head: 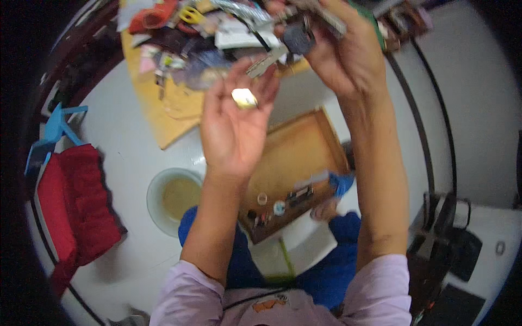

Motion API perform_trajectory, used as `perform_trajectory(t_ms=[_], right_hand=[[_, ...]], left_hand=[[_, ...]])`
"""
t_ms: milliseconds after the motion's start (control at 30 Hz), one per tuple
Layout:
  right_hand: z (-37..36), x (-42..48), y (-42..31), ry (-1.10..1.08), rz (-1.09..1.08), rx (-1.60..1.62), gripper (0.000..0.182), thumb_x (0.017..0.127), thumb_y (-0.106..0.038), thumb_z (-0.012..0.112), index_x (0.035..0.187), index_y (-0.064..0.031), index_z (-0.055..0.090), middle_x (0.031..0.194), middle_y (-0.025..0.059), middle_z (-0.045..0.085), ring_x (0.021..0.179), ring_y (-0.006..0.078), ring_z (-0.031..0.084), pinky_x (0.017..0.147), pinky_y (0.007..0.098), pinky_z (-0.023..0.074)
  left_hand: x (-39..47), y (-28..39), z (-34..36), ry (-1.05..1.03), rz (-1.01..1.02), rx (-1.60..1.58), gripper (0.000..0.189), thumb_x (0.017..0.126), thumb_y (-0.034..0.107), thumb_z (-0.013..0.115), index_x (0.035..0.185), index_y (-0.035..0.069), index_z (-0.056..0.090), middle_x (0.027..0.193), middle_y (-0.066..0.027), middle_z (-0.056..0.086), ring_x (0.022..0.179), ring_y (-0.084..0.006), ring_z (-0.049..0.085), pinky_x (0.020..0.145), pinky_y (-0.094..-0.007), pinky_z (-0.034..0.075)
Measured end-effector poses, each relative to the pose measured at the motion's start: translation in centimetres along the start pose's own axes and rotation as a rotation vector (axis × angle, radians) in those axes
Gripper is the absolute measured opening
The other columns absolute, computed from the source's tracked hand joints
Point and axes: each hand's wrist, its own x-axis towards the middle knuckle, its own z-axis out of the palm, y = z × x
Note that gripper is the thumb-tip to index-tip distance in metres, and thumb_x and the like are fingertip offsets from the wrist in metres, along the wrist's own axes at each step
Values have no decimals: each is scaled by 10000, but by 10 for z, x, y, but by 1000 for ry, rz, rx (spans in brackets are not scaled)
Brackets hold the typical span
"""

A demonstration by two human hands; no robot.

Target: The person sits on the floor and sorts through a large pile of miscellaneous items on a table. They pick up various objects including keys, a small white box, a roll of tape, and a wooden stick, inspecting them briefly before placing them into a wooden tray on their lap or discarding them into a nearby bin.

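My left hand (238, 134) is palm up beneath the other hand, fingers spread a little and slightly curled. A small shiny gold-coloured metal piece (244, 98) rests at the base of its fingers. Higher and to the right, my right hand (340, 61) grips a bunch of keys. One key with a dark rounded head (299, 39) points its silver blade (267, 62) down over the left fingertips. Whether the blade touches them I cannot tell. Other metal pieces of the bunch are blurred and partly hidden by the right fingers.
A yellow tabletop (151, 118) ahead carries heaped clutter, with yellow-handled scissors (191, 14) and a red object (153, 18). Below lies a shallow wooden drawer (299, 150) holding several small items. A basin of cloudy liquid (153, 195) and a red fabric item (77, 203) are left.
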Motion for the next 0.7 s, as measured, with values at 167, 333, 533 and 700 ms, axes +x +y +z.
perform_trajectory(t_ms=[167, 333, 533, 700], right_hand=[[-47, -50, -3, -100, -42, 21, 350, 956, -276, 491, 1068, 47, 566, 879, 191, 660, 752, 206, 669, 585, 254, 548], [-150, -129, 15, 164, -8, 40, 248, 929, -243, 515, 948, -4, 579, 840, 124, 618, 629, 160, 547, 559, 282, 420], [-264, -251, 136, 889, 208, 154, 221, 928, -270, 534, 909, -50, 527, 781, 79, 566, 639, 182, 530, 551, 292, 454], [-322, -335, 227, 1121, 326, 295, 140, 913, -92, 504, 1050, -74, 482, 899, 89, 593, 758, 217, 590, 645, 369, 526]], left_hand=[[-20, -21, 3, -49, -223, -100, 404, 977, 253, 385, 1179, -84, 476, 1274, -247, 477, 1242, -372, 419, 1087, -462, 331], [-20, -42, -8, -17, -262, -17, 413, 973, 227, 399, 1197, -117, 445, 1305, -292, 428, 1257, -398, 396, 1088, -466, 330], [-21, -44, -21, -51, -269, -6, 425, 966, 193, 419, 1215, -151, 408, 1342, -320, 367, 1284, -423, 356, 1104, -486, 308], [-24, -61, -23, -22, -318, -4, 421, 963, 164, 414, 1247, -145, 381, 1379, -313, 331, 1322, -421, 292, 1118, -483, 281]])
